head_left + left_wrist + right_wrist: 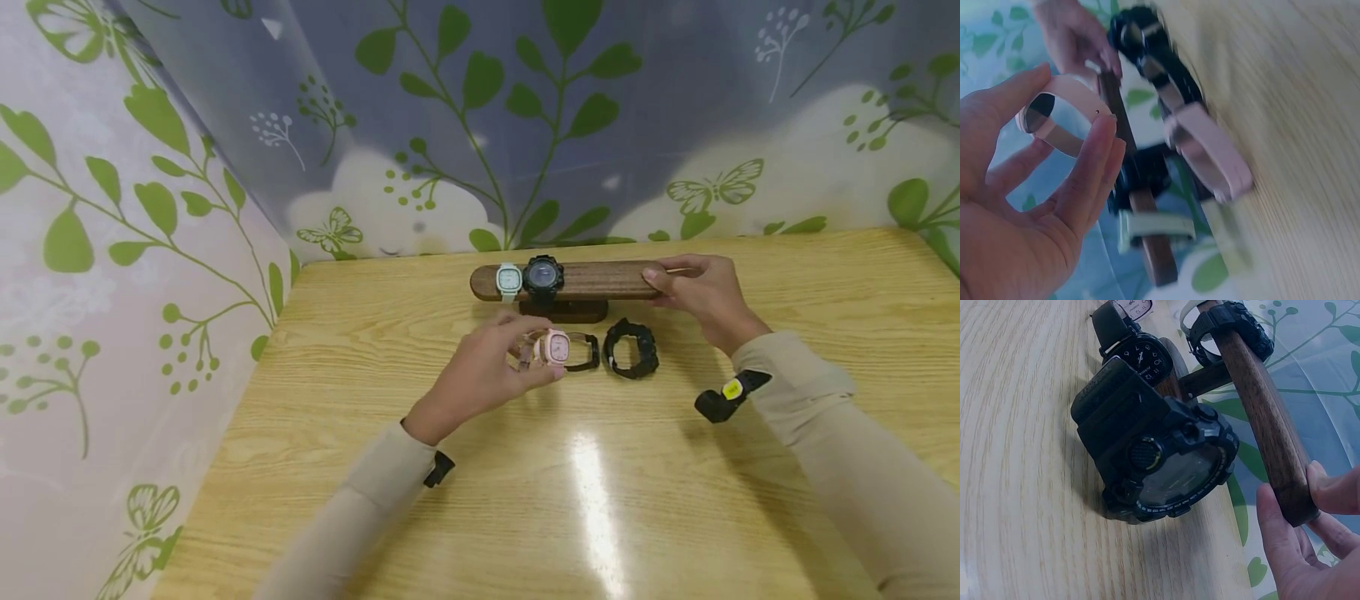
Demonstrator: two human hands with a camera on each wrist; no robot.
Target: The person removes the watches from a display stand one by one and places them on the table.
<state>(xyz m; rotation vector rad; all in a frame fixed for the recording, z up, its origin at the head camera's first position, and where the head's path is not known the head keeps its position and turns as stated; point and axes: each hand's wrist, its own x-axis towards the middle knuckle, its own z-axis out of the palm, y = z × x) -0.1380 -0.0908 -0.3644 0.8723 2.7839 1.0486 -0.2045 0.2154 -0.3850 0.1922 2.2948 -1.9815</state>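
My left hand (491,358) pinches a closed-loop pink watch (1072,103) between thumb and fingers, raised over the table in front of the stand. A wooden watch stand (607,282) stands near the back edge, its long bar lying sideways on a short dark base. My right hand (708,296) grips the bar's right end, thumb on one side and fingers on the other. Toward the bar's left end sit a mint-green watch (508,281) and, beside it, a chunky black watch (543,275). The bar between that black watch and my right hand is bare.
On the table before the stand, a second pink watch (1213,150), a square-faced black watch (1141,359) and a large black watch (1166,462) stand in a row. Behind the wooden table (480,517) hangs a leaf-patterned cloth (675,100); another patterned surface (97,300) rises at left.
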